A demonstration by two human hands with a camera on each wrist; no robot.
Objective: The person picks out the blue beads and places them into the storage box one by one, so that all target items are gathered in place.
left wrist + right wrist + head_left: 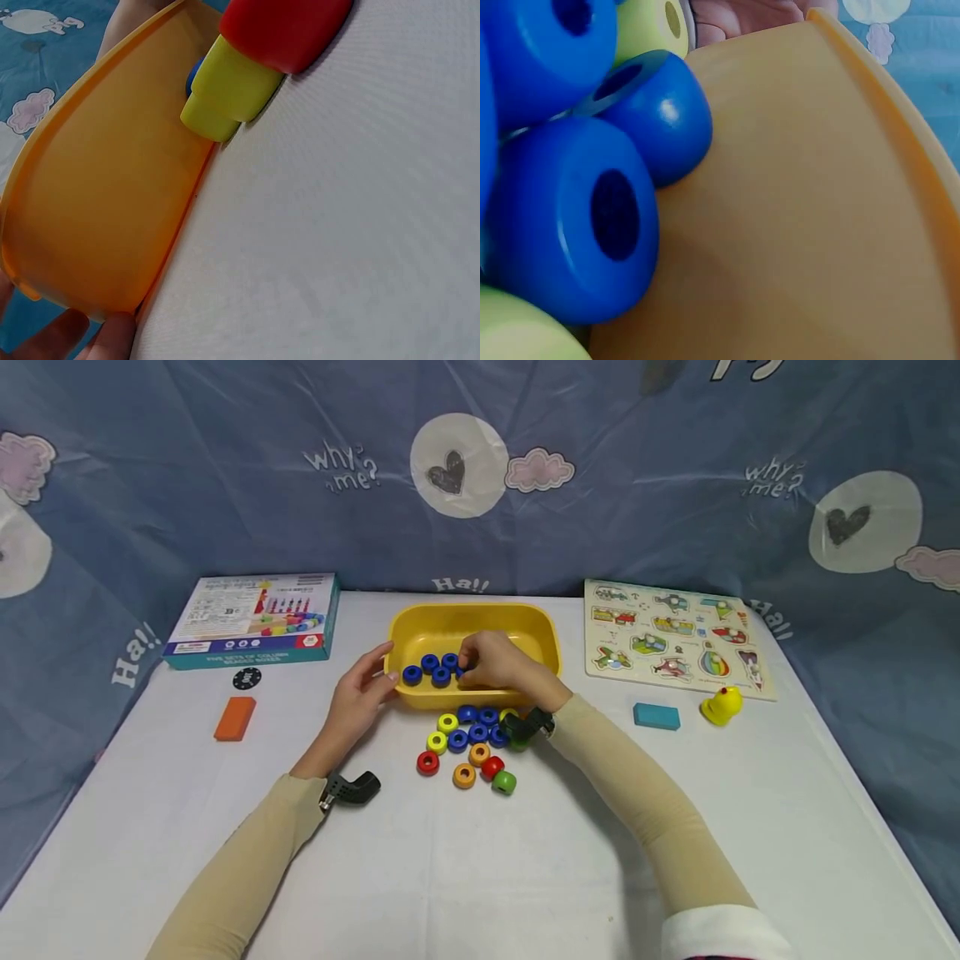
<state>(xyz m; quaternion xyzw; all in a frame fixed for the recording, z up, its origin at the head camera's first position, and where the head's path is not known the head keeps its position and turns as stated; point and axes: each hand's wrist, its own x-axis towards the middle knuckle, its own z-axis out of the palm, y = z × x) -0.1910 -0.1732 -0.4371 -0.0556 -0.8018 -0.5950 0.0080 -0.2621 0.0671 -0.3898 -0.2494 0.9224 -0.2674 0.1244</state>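
A yellow plastic tray [525, 625] lies on the table, with several blue beads [441, 677] in its front left part. My right hand [498, 660] reaches over its front wall and pinches a blue bead [461, 672], mostly hidden by the fingers. My left hand [356, 697] touches the tray's left end; in the left wrist view its fingertips [114, 336] rest against the outer wall. Before the tray sits a cluster of loose blue, yellow, orange, red and green beads, among them a red bead [427, 763] and a green bead [504, 782].
A toy box [251, 618], a black round chip [247, 678] and an orange block [235, 718] lie at the left. At the right are a wooden picture puzzle board [637, 664], a blue block [656, 717] and a yellow rubber duck [722, 706]. A printed blue cloth [600, 527] hangs behind.
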